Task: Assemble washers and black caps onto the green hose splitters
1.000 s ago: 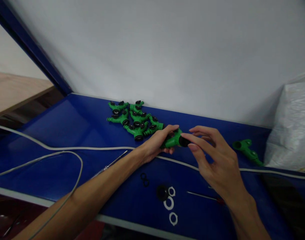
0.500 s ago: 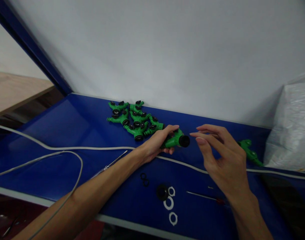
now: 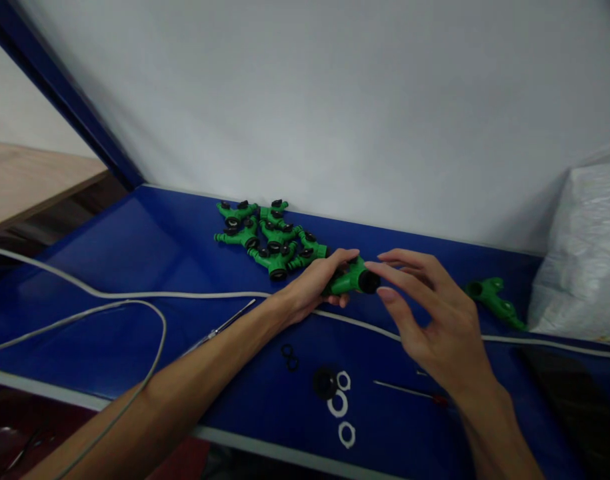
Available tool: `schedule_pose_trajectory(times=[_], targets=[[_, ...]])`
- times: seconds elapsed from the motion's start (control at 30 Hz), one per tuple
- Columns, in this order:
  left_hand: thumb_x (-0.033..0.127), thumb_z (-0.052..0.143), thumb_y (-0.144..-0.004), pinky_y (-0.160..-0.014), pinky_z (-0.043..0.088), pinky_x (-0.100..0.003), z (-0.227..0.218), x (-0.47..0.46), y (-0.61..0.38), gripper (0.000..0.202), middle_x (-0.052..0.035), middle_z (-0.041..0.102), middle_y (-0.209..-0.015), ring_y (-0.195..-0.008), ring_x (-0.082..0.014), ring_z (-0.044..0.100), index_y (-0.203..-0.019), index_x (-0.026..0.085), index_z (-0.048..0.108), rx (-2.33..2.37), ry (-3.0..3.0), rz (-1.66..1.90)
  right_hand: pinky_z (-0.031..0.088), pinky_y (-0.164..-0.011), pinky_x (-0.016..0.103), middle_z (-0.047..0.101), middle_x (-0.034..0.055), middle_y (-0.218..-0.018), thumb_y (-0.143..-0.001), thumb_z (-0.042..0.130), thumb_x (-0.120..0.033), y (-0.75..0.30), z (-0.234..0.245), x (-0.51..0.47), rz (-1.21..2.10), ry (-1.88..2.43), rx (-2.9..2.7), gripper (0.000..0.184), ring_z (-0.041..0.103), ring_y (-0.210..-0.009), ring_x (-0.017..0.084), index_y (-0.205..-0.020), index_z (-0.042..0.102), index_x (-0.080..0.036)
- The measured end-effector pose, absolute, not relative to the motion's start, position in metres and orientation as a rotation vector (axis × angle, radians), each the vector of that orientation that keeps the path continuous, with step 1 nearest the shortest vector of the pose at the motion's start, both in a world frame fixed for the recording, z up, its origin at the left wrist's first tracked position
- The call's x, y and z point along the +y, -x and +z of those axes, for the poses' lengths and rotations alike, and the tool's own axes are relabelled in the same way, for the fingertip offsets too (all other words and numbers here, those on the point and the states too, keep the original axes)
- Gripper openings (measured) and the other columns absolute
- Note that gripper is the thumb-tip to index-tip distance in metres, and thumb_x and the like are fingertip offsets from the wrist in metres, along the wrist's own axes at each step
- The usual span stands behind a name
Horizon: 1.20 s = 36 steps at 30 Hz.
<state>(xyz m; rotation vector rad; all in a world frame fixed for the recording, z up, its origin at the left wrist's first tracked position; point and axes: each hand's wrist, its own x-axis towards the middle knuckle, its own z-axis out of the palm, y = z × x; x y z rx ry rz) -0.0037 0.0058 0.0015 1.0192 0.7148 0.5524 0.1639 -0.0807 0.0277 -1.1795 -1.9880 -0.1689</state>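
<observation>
My left hand (image 3: 321, 283) is closed around a green Y-shaped hose splitter (image 3: 342, 285), with its black end collar (image 3: 369, 281) facing right. Much of the splitter's body is hidden by the fingers. My right hand (image 3: 425, 300) reaches the collar from the right: the index fingertip lies on its upper edge and the thumb tip sits at its right side. The other right fingers are bent and hold nothing. Several more green splitters (image 3: 277, 263) with black valve levers lie grouped on the blue table, left of and beyond my left hand.
White ring nuts (image 3: 347, 434), a black ring (image 3: 325, 383) and small black O-rings (image 3: 290, 358) lie in front. A red-handled screwdriver (image 3: 405, 388) lies near my right wrist. A white cable (image 3: 175, 295) crosses the table. At right are a green fitting (image 3: 497, 303) and a plastic-wrapped bundle (image 3: 579, 253).
My right hand has moved left, bringing its index finger and thumb onto the collar. My left hand and the splitter have stayed almost still.
</observation>
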Motion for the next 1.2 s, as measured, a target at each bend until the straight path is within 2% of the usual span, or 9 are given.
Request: schedule_pose_trajectory(times=[0.1, 0.23, 0.4, 0.57, 0.73, 0.93, 1.03, 1.13, 1.2], targets=[[0.06, 0.054, -0.091, -0.044, 0.029, -0.019, 0.001, 0.006, 0.004, 0.047, 0.002, 0.049, -0.056, -0.046, -0.0081, 0.048, -0.077, 0.016, 0.056, 0.702, -1.029, 0.552, 0.06, -0.091, 0.04, 0.067, 0.0172, -0.123, -0.101, 0.062, -0.018, -0.163, 0.027, -0.081, -0.153, 1.169, -2.033, 0.019, 0.069, -0.109, 0.025, -0.117, 0.073, -0.015], [0.062, 0.054, -0.091, -0.044, 0.028, -0.019, 0.002, 0.006, 0.004, 0.047, 0.0018, 0.051, -0.058, -0.044, -0.0076, 0.045, -0.081, 0.017, 0.057, 0.728, -1.045, 0.548, 0.06, -0.087, 0.038, 0.069, 0.0153, -0.113, -0.099, 0.066, -0.017, -0.169, 0.028, -0.079, -0.251, 1.249, -1.933, 0.011, 0.07, -0.099, 0.023, -0.106, 0.074, -0.015], [0.061, 0.054, -0.091, -0.044, 0.029, -0.019, 0.001, 0.006, 0.004, 0.047, 0.0009, 0.051, -0.057, -0.047, -0.0083, 0.047, -0.076, 0.016, 0.056, 0.702, -1.046, 0.551, 0.058, -0.095, 0.037, 0.066, 0.0146, -0.122, -0.096, 0.07, -0.013, -0.166, 0.029, -0.081, -0.102, 1.158, -2.066, 0.032, 0.068, -0.11, 0.023, -0.128, 0.068, -0.016], [0.059, 0.053, -0.091, -0.043, 0.027, -0.019, 0.002, 0.007, 0.004, 0.045, 0.0009, 0.052, -0.059, -0.045, -0.0074, 0.045, -0.078, 0.016, 0.058, 0.698, -1.055, 0.559, 0.057, -0.09, 0.032, 0.065, 0.0116, -0.115, -0.095, 0.07, -0.009, -0.167, 0.025, -0.081, -0.145, 1.156, -2.095, 0.031, 0.067, -0.1, 0.019, -0.125, 0.069, -0.018], [0.059, 0.053, -0.091, -0.043, 0.027, -0.019, 0.001, 0.007, 0.004, 0.048, -0.0005, 0.052, -0.063, -0.046, -0.0067, 0.045, -0.073, 0.015, 0.055, 0.701, -1.07, 0.569, 0.056, -0.086, 0.03, 0.066, 0.0095, -0.106, -0.095, 0.073, -0.017, -0.167, 0.021, -0.079, -0.22, 1.216, -2.086, 0.026, 0.068, -0.093, 0.019, -0.121, 0.067, -0.016], [0.059, 0.051, -0.093, -0.043, 0.025, -0.019, -0.002, 0.007, 0.004, 0.05, -0.0005, 0.05, -0.061, -0.046, -0.0067, 0.041, -0.07, 0.015, 0.055, 0.69, -1.095, 0.548, 0.052, -0.071, 0.033, 0.06, 0.0017, -0.08, -0.099, 0.07, -0.031, -0.158, 0.018, -0.079, -0.348, 1.291, -2.026, 0.018, 0.063, -0.071, 0.019, -0.105, 0.061, -0.016], [0.058, 0.05, -0.094, -0.043, 0.026, -0.018, -0.001, 0.007, 0.004, 0.049, -0.0007, 0.05, -0.062, -0.046, -0.0068, 0.042, -0.073, 0.014, 0.056, 0.693, -1.105, 0.545, 0.052, -0.073, 0.034, 0.062, 0.0037, -0.085, -0.101, 0.066, -0.032, -0.158, 0.02, -0.081, -0.295, 1.285, -2.052, 0.022, 0.064, -0.076, 0.021, -0.113, 0.061, -0.015], [0.057, 0.052, -0.093, -0.042, 0.025, -0.018, 0.001, 0.008, 0.004, 0.046, -0.0004, 0.051, -0.065, -0.046, -0.0063, 0.043, -0.079, 0.014, 0.058, 0.689, -1.082, 0.559, 0.052, -0.08, 0.033, 0.064, 0.0068, -0.096, -0.101, 0.065, -0.023, -0.162, 0.022, -0.083, -0.183, 1.249, -2.117, 0.026, 0.066, -0.086, 0.021, -0.125, 0.061, -0.015], [0.055, 0.052, -0.093, -0.042, 0.022, -0.017, 0.002, 0.007, 0.005, 0.042, -0.0002, 0.051, -0.067, -0.046, -0.0058, 0.043, -0.082, 0.014, 0.058, 0.675, -1.059, 0.561, 0.052, -0.081, 0.031, 0.064, 0.006, -0.096, -0.101, 0.064, -0.018, -0.164, 0.023, -0.083, -0.147, 1.232, -2.133, 0.025, 0.066, -0.087, 0.02, -0.126, 0.061, -0.016]])
